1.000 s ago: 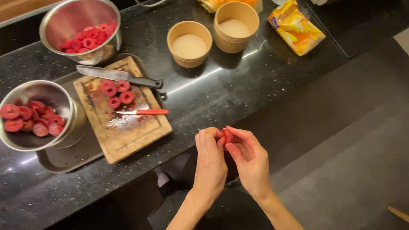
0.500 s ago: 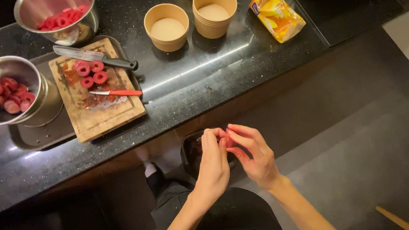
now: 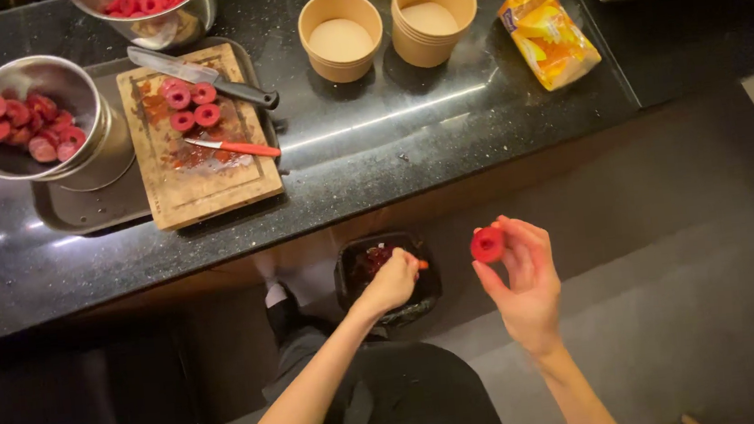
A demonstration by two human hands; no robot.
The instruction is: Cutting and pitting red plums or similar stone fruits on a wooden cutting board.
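The right hand (image 3: 523, 273) pinches a red fruit slice (image 3: 487, 245) in its fingertips below the table (image 3: 409, 158) edge, while the left hand (image 3: 390, 283), curled loosely around a small orange-tipped piece, hovers over a dark bin (image 3: 386, 276) on the floor

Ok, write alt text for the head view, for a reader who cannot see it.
The right hand holds up a cored red fruit piece while the left hand reaches over a dark bin on the floor. On the black counter above lie a wooden cutting board with fruit rings and two knives.
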